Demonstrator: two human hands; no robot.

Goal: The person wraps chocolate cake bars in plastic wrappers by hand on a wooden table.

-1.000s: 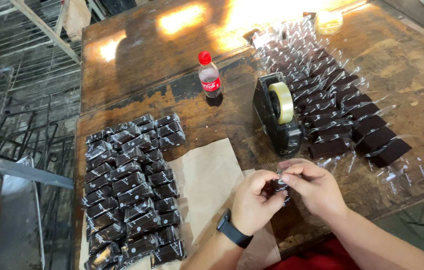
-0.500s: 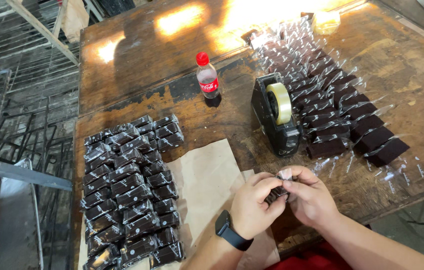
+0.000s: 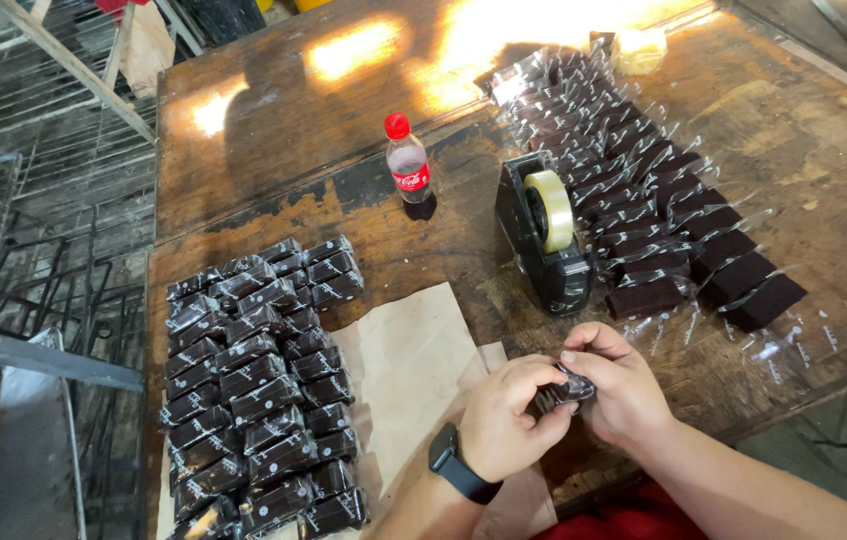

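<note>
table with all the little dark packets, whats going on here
A person holds one small dark piece in a clear wrapper between both hands, the left hand and the right hand, at the near edge of a worn wooden table. A black tape dispenser stands just beyond them. Closed dark packets lie in tight rows to the left, partly on brown paper. Open-ended wrapped pieces lie in rows to the right. A small red-capped bottle stands farther back.

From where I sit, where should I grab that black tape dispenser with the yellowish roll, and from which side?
Probably grip the black tape dispenser across its two flat side walls, coming down from above at its far end. It stands upright, with the yellowish tape roll on top and the cutter end toward your right hand, so that end is best avoided.
</note>
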